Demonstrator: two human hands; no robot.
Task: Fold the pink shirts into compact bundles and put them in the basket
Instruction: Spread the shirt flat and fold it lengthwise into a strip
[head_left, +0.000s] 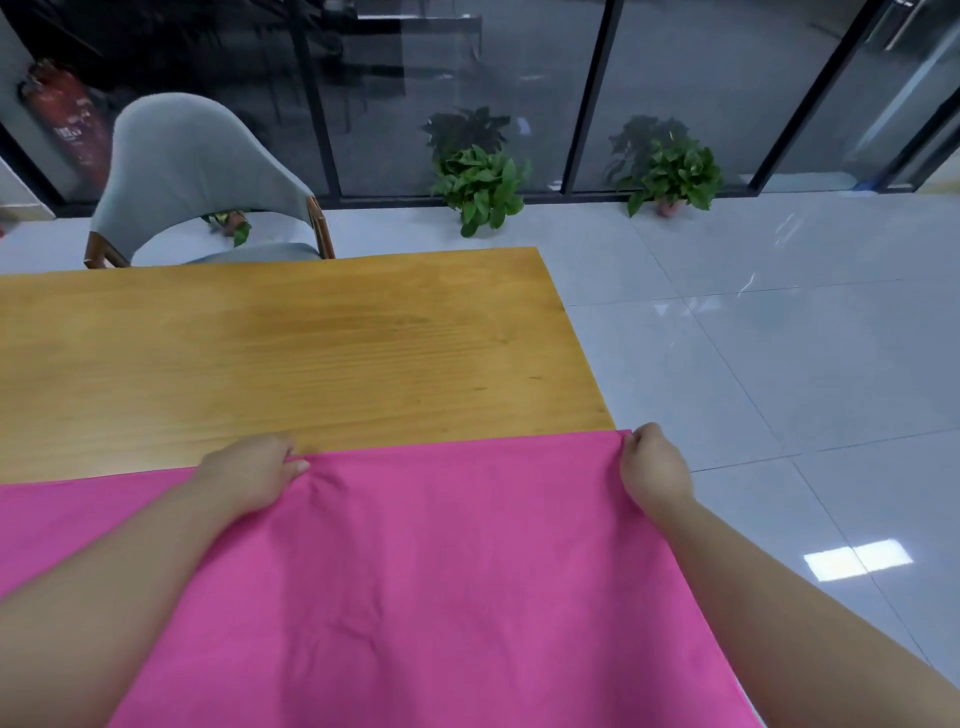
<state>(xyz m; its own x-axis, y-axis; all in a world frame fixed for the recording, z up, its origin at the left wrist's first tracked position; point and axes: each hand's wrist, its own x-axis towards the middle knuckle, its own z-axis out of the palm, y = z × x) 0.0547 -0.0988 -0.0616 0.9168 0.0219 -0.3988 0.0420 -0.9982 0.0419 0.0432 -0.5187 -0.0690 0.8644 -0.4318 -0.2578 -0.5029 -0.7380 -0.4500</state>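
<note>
Hands: left hand (254, 470) and right hand (652, 462) each pinch the pink shirt (415, 571) along its far edge.
Surroundings: wooden table (291, 348), grey chair (192, 171) behind it.

Wooden counter (311, 343), grey chair (192, 171) behind it, glossy grey tiled floor (779, 322), potted plants (480, 182) along dark glass wall (675, 78).

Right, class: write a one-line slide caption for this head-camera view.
Both hands, left hand and right hand, pinch the far edge of a pink shirt spread on a wooden table.
</note>
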